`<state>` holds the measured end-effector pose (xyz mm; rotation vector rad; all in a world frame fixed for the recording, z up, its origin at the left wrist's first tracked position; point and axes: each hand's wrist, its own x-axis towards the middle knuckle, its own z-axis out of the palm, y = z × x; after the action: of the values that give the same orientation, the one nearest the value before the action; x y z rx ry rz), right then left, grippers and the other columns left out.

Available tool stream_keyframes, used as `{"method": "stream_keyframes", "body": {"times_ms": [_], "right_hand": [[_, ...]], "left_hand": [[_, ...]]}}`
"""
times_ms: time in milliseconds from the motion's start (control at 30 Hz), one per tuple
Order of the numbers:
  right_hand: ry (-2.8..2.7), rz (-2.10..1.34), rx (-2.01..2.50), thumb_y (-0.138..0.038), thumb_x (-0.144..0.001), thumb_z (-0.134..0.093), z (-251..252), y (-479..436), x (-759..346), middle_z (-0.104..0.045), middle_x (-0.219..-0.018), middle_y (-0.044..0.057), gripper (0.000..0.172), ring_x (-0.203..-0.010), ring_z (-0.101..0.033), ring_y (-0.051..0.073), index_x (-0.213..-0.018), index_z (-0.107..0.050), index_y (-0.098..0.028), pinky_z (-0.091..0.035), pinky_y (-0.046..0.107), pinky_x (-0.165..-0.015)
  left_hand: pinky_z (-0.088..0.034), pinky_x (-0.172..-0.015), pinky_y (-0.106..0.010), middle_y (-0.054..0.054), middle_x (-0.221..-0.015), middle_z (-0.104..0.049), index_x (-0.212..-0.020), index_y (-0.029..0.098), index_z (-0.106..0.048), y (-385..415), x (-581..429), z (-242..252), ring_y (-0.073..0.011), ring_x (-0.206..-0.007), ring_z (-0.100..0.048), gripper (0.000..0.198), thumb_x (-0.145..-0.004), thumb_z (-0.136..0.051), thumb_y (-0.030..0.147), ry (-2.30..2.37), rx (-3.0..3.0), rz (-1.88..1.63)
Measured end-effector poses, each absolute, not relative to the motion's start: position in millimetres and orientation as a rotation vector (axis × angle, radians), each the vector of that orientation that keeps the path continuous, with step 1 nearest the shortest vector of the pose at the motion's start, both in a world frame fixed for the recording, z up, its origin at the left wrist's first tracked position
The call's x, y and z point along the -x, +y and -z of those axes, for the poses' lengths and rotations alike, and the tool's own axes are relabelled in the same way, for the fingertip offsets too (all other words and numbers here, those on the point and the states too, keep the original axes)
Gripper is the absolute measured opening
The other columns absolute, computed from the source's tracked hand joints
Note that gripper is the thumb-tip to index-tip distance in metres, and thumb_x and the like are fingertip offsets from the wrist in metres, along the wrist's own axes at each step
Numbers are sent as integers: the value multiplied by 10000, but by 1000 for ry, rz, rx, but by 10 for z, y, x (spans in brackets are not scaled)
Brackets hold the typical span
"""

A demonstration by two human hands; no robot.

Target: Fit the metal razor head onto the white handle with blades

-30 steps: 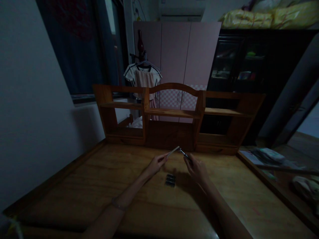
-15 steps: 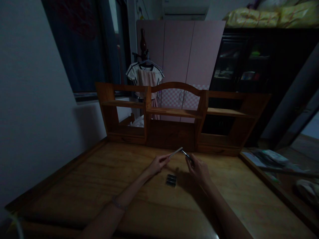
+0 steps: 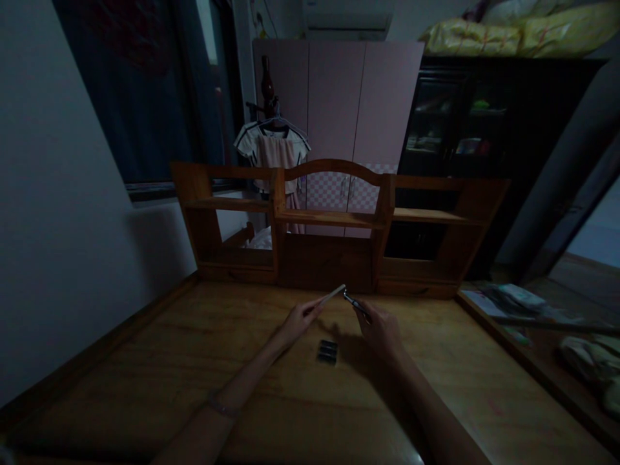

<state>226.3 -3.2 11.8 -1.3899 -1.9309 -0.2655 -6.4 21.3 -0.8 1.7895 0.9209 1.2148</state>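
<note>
My left hand (image 3: pixel 299 323) is closed in a pinch on a thin pale flat stick (image 3: pixel 333 295), which slants up to the right. My right hand (image 3: pixel 380 329) is wrapped round a slim dark tool with a shiny metal tip (image 3: pixel 356 303); its exact kind is too dim to make out. The tool's tip is close to the stick's far end, and I cannot tell whether they touch. Below and between my hands, a small dark object with three glossy bars (image 3: pixel 328 352) lies on the wooden desk (image 3: pixel 232 361).
A wooden shelf unit (image 3: pixel 329 219) stands along the desk's far edge. To the left is a white wall (image 3: pixel 58 226). Papers and a pale packet (image 3: pixel 520 297) lie beyond the right edge. Behind are a pink wardrobe (image 3: pixel 334 103) and hanging clothes (image 3: pixel 274 152).
The view has shifted slightly, so everything sits a little further left. The tool's tip appears a bit closer to the stick's end. Both hands keep their grip.
</note>
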Motion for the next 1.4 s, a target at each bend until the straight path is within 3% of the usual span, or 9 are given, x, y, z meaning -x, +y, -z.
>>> {"method": "stream_keyframes", "body": {"times_ms": [767, 1200, 1400], "right_hand": [[-1896, 200, 1316, -294, -900, -444, -69, -18, -2241, -709, -984, 39, 288, -758, -670, 170, -1124, -623, -265, -428, 224, -621], [-1891, 157, 1327, -332, -916, -433, -107, -50, -2227, -721, -859, 40, 264, -662, -651, 142, -1060, -637, -248, -372, 199, -570], [-1892, 165, 1335, -329, -916, -437, -95, -48, -2227, -719, -915, 38, 264, -715, -661, 150, -1082, -629, -253, -377, 203, -595]], "left_hand": [[-369, -1019, -391, -75, -1212, -615, -1181, 145, -609, 202, 50, -42, -242, -1130, -554, 466, -825, -536, 437, 972, -1772, -1257], [-339, -1045, -385, -70, -1233, -601, -1204, 139, -590, 230, 71, -36, -238, -1167, -528, 466, -826, -545, 407, 956, -1755, -1291], [-338, -1047, -396, -74, -1227, -604, -1194, 136, -601, 169, 39, -76, -248, -1164, -528, 461, -832, -537, 414, 924, -1769, -1228]]}}
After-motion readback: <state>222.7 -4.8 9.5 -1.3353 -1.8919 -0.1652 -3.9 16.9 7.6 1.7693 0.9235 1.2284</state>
